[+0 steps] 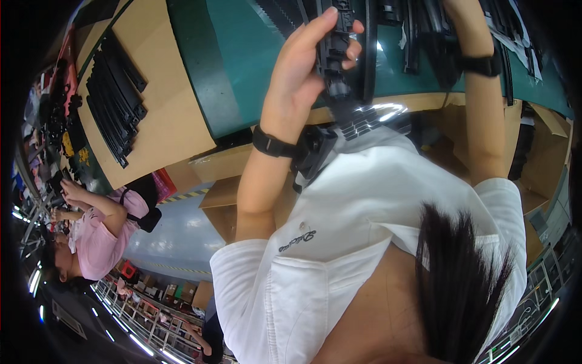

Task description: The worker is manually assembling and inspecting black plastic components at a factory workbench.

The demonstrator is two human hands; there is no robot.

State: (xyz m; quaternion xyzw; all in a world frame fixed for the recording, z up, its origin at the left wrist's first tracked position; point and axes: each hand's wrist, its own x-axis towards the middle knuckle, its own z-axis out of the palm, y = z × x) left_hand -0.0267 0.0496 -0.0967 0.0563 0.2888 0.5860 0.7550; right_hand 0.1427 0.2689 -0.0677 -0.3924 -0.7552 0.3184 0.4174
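Observation:
My left hand (303, 60) is wrapped round a long black plastic part (335, 60) with ribs and slots along it, held upright in the view at the top middle. The thumb lies along one side and fingertips show on the other. Only the wrist end of my right hand (468, 27) shows at the top right; its fingers are cut off by the upper edge, so what they touch is hidden. Nearest to it are black plastic strips (411, 45) on the green table mat (242, 73).
Several black strips (115, 91) lie in a row on a cardboard sheet (176, 133) at the left. Open cardboard boxes (545, 145) stand below the table's near edge. A co-worker in a pink top (103, 236) works at the far left.

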